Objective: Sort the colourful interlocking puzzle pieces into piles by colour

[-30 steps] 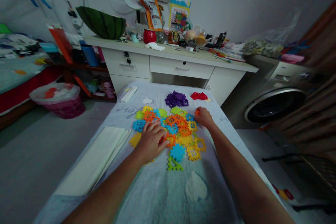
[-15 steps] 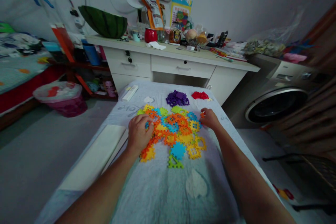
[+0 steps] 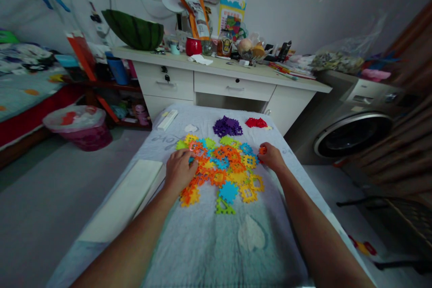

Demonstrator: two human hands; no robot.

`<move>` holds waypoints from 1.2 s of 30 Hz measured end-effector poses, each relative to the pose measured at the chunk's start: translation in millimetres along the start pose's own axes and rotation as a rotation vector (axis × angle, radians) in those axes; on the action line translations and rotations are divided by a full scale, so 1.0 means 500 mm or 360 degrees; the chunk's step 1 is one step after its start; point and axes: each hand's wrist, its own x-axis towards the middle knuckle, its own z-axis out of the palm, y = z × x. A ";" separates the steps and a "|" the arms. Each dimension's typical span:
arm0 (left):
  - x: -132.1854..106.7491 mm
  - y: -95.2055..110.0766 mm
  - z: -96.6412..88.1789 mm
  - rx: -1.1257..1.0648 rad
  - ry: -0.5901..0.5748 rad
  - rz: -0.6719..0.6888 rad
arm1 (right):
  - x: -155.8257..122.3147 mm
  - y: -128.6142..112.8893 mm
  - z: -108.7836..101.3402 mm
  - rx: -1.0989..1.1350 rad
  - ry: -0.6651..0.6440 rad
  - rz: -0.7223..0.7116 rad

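Note:
My left hand (image 3: 181,168) is at the left side of a loose pile of toothed plastic building pieces (image 3: 232,166) in orange, yellow, blue and green. Its thumb and fingers are closed around a blue building piece (image 3: 191,159), mostly hidden by the hand. At the right edge of the pile, my right hand (image 3: 272,157) pinches a small orange building piece (image 3: 262,150). Behind the pile lie a heap of purple pieces (image 3: 227,126) and a smaller heap of red pieces (image 3: 256,122).
The pieces lie on a cloth-covered table (image 3: 216,252). A long white box (image 3: 123,200) lies along its left side, and a small white box (image 3: 167,120) at the far left corner. Beyond stand a cluttered white desk (image 3: 162,72) and a washing machine (image 3: 354,117) at right.
Both hands stay near the same spots with slight finger shifts. The orange piece in my right hand shows more clearly now. The view has moved a little.

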 end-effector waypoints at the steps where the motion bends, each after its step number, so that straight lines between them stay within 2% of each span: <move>1: -0.002 0.004 -0.001 0.0029 -0.0022 0.0013 | -0.002 0.001 0.001 0.0001 0.0013 0.0003; 8: -0.013 0.020 -0.011 0.0146 -0.0108 0.0063 | -0.008 -0.006 -0.007 -0.0104 -0.0085 -0.0060; 12: -0.014 0.014 -0.008 0.0107 -0.0038 0.0125 | -0.014 -0.009 -0.013 -0.0023 -0.0101 -0.0083; 16: -0.013 0.006 -0.006 0.0003 0.0125 0.0193 | -0.022 -0.003 -0.027 0.0139 0.0069 -0.0151; 19: -0.013 0.008 -0.008 -0.0032 0.0164 0.0214 | -0.026 -0.016 -0.051 0.0294 0.0245 -0.0189; 21: -0.013 0.012 -0.010 -0.0048 0.0178 0.0208 | -0.029 -0.043 -0.067 0.0453 0.0295 -0.0220; 23: -0.013 0.017 -0.013 -0.0073 0.0199 0.0194 | -0.037 -0.087 -0.074 0.0694 0.0243 -0.0289; 26: -0.013 0.024 -0.019 -0.0141 0.0227 0.0170 | -0.060 -0.172 -0.062 0.1117 -0.0019 -0.0491; 29: -0.012 0.028 -0.026 -0.0235 0.0240 0.0154 | -0.082 -0.248 -0.028 0.1311 -0.0257 -0.0684; 32: -0.013 0.028 -0.030 -0.0290 0.0224 0.0147 | -0.087 -0.285 0.004 0.1151 -0.0239 -0.0868; 34: -0.014 0.027 -0.031 -0.0279 0.0199 0.0152 | -0.080 -0.287 0.019 0.0861 -0.0129 -0.0952; 36: -0.016 0.028 -0.029 -0.0219 0.0161 0.0171 | -0.071 -0.278 0.028 0.0543 -0.0122 -0.0967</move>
